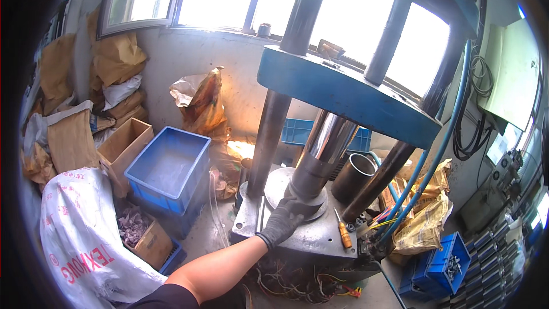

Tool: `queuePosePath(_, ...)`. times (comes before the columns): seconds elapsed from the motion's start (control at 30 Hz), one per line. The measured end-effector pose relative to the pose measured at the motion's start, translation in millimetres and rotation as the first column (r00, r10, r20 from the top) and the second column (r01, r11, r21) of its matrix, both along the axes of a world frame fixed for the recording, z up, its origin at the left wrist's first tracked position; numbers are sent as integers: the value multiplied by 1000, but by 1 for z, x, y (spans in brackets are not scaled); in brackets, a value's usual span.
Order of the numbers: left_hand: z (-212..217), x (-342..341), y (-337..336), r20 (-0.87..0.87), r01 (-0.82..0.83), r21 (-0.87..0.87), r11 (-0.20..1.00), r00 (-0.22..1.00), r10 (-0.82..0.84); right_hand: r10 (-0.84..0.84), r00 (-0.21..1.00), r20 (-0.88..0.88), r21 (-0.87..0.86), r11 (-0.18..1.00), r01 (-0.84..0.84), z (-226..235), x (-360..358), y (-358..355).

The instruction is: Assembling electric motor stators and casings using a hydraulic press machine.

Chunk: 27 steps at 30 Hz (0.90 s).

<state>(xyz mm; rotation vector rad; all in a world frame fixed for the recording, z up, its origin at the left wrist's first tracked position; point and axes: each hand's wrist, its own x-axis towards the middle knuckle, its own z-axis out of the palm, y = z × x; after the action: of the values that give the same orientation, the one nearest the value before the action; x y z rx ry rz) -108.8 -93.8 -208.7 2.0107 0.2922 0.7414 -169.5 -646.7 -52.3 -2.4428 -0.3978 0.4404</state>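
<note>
My left hand (281,221), in a dark grey glove, reaches in from the lower left. Its fingers are curled against the near left edge of a round metal die (313,209) on the press bed (337,229). Directly above, the shiny press ram (329,137) comes down, with a darker metal cylinder (309,177) at its lower end. Some fingertips are hidden against the metal. To the right of the die, a screwdriver (344,234) with an orange-yellow handle lies on the bed. My right hand is out of view.
Steel columns (269,143) carry the blue crosshead (349,94). An open metal tube (354,177) stands behind the die. Blue hoses (426,171) run down at right. Left are a blue bin (168,163), wooden box (123,151) and white sack (86,234); loose wires (303,286) hang below the bed.
</note>
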Motion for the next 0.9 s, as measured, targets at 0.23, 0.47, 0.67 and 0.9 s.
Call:
queuePosePath(0.23,5,-6,2,-28,44,1,999,999,-44,69,990,125,-221,974,-40,-17,-12,1)
queuePosePath(0.47,6,-7,1,-10,80,-12,997,997,-80,151,932,330,-193,977,-90,-47,-1,-23)
queuePosePath(0.67,3,-7,1,3,73,38,997,997,-73,92,934,344,-100,993,-61,-48,-4,-26)
queuePosePath(0.9,15,-12,-2,-36,87,-17,996,996,-87,81,964,252,-211,977,-27,-17,-8,-3)
